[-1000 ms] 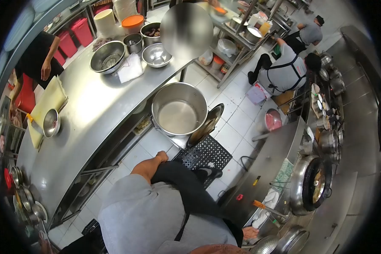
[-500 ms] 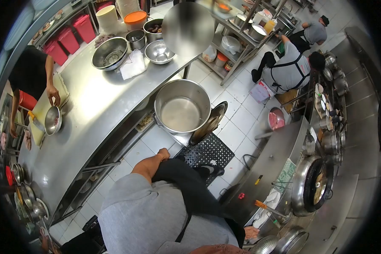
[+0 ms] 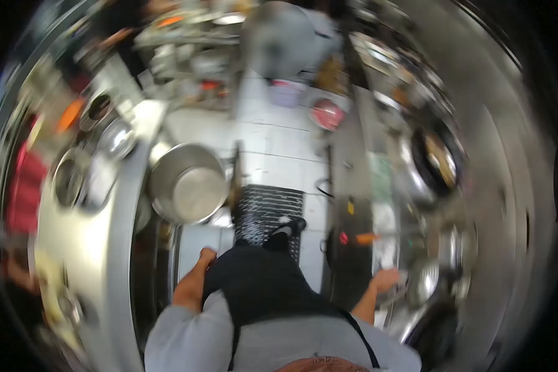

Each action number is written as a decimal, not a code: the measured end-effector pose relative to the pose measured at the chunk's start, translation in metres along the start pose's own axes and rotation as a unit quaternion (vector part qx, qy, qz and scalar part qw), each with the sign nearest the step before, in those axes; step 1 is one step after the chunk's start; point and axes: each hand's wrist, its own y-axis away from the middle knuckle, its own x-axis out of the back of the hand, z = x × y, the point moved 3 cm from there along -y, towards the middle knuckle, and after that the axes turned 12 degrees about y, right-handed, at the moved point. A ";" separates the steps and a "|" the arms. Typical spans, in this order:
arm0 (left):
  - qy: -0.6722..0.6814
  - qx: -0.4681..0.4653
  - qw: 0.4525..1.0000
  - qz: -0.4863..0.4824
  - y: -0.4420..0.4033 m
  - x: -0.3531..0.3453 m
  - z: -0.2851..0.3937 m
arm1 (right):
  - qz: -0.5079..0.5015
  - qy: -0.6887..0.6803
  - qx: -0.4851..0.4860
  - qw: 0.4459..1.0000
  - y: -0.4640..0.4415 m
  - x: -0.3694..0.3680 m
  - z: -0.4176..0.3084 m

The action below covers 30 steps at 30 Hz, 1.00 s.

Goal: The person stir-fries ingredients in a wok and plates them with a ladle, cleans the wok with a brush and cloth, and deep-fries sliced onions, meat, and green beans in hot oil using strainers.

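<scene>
The picture is smeared by motion. My left hand (image 3: 208,255) hangs beside my dark apron, its fingers curled and partly hidden; the large steel pot (image 3: 189,184) stands beyond it. On the other side, my right hand (image 3: 387,280) is at the stove counter's edge, close to a skimmer (image 3: 424,282) and a white cloth (image 3: 384,226). Its fingers are blurred, and I cannot make out whether it holds anything. An orange-handled tool (image 3: 367,238) lies just beyond this hand.
A steel worktable (image 3: 121,242) with bowls runs along the left. Ahead are a black floor mat (image 3: 270,208), a bowl of pink contents (image 3: 327,115) and a lilac bucket (image 3: 286,93). A wok (image 3: 437,158) sits at right. Other people are blurred at the far end.
The view has swung to the right, so the pot and worktable now appear further left. My right arm has come into fuller view, its hand further up the counter.
</scene>
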 end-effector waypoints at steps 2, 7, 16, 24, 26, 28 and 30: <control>-0.346 -0.275 0.895 -0.064 0.051 0.044 0.043 | 0.011 -0.258 -0.162 0.952 0.007 -0.023 -0.010; -0.271 -0.350 0.894 -0.062 0.037 0.058 0.035 | -0.001 -0.377 -0.240 0.894 0.008 0.033 0.011; -0.260 -0.395 0.877 -0.086 0.045 0.076 0.061 | -0.031 -0.411 -0.262 0.873 0.012 0.061 0.018; -0.311 -0.350 0.877 -0.111 0.037 0.071 0.073 | -0.031 -0.419 -0.274 0.865 0.011 0.062 0.018; -0.305 -0.351 0.879 -0.108 0.038 0.073 0.075 | -0.055 -0.417 -0.265 0.868 0.010 0.065 0.019; -0.299 -0.353 0.880 -0.106 0.040 0.073 0.076 | -0.058 -0.427 -0.271 0.861 0.009 0.066 0.019; -0.289 -0.343 0.886 -0.115 0.042 0.073 0.078 | -0.063 -0.437 -0.279 0.853 0.009 0.068 0.020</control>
